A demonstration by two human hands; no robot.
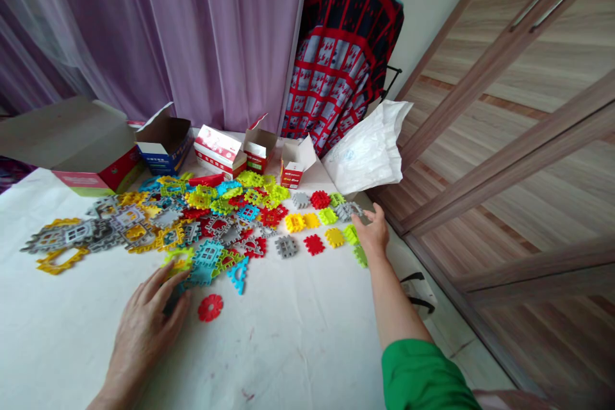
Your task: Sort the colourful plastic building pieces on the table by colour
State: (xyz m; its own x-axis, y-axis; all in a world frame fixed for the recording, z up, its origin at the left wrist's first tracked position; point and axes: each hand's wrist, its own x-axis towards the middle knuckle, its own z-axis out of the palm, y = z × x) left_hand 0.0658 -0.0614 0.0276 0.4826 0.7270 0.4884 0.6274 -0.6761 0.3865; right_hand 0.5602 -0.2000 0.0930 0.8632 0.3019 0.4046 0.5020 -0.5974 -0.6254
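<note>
colourful plastic interlocking tiles (225, 218) lie heaped on the white-covered desk (293, 359), the right hand (371, 234) open and empty just beside a grey tile (348, 210), the left hand (141, 333) half-curled against a teal tile (175, 300), any grip unclear.

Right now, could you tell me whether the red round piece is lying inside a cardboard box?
No, the red round plastic piece lies on the white sheet beside the left hand, away from the cardboard boxes.
</note>
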